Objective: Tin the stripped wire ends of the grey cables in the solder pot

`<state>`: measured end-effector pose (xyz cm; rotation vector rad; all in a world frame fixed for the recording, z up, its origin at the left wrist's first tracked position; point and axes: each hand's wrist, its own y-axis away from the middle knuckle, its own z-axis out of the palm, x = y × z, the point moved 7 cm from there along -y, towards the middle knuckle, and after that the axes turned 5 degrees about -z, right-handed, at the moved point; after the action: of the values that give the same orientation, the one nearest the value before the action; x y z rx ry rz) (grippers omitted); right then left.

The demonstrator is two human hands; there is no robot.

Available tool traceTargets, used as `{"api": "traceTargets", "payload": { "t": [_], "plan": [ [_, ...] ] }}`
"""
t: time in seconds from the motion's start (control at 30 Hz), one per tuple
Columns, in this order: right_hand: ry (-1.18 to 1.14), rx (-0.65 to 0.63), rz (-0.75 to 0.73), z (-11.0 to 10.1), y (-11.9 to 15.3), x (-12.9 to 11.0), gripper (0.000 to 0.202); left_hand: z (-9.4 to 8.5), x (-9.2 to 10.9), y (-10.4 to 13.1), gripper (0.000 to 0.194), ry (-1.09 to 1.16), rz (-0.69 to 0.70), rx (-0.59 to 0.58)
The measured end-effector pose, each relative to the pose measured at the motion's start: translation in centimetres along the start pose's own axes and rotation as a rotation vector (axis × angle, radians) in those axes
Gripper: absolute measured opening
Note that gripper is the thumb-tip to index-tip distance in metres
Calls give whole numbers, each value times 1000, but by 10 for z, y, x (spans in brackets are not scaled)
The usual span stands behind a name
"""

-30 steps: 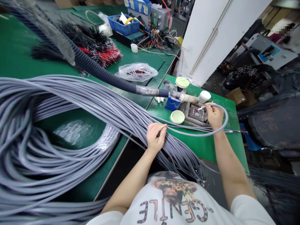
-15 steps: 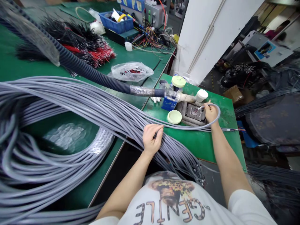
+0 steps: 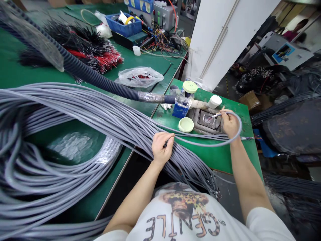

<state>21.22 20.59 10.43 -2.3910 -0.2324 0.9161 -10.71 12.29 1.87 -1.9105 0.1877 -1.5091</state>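
- The right hand (image 3: 230,124) grasps one grey cable (image 3: 240,127) near its end, in a curved loop; probably this lets the stripped tip point down into the square metal pot (image 3: 200,122), with fingers outside it.
- The left hand (image 3: 162,147) lies curled on the cable bundle (image 3: 120,115), perhaps for steadying it; I cannot tell if it pinches a cable.
- The pot sits in the far half of the small green desk (image 3: 198,154); the hose (image 3: 100,78) ends beside it, maybe for drawing fumes.
- Toward the left edge: one pale dish (image 3: 186,125), one blue box (image 3: 180,110). By the far edge: one white container (image 3: 215,101). Bundled cables are too many to count.
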Motion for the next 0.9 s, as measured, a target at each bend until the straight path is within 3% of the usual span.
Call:
{"api": "traceTargets", "payload": {
  "t": [0.07,0.13,0.2,0.27,0.37,0.47,0.63,0.9],
  "plan": [
    [12,-35,-131,-13,19,-44,23,1,8,0,13,74,-41,-6],
    [-5,-106,-286,-18,43,-86,23,12,19,5,14,212,-147,-86],
    [-1,-196,-485,-16,72,-120,32,34,29,16,18,407,-355,-261],
    [43,-294,-648,-9,99,-141,42,59,34,35,27,634,-646,-419],
    [104,-387,-754,0,128,-151,46,78,39,59,35,907,-1008,-450],
    [120,-406,-772,1,145,-150,46,81,40,69,33,1030,-1168,-425],
    [126,-419,-794,-4,159,-148,46,79,42,77,30,1095,-1256,-459],
    [120,-419,-784,-8,164,-156,42,77,48,79,28,1133,-1237,-487]
  ]
}}
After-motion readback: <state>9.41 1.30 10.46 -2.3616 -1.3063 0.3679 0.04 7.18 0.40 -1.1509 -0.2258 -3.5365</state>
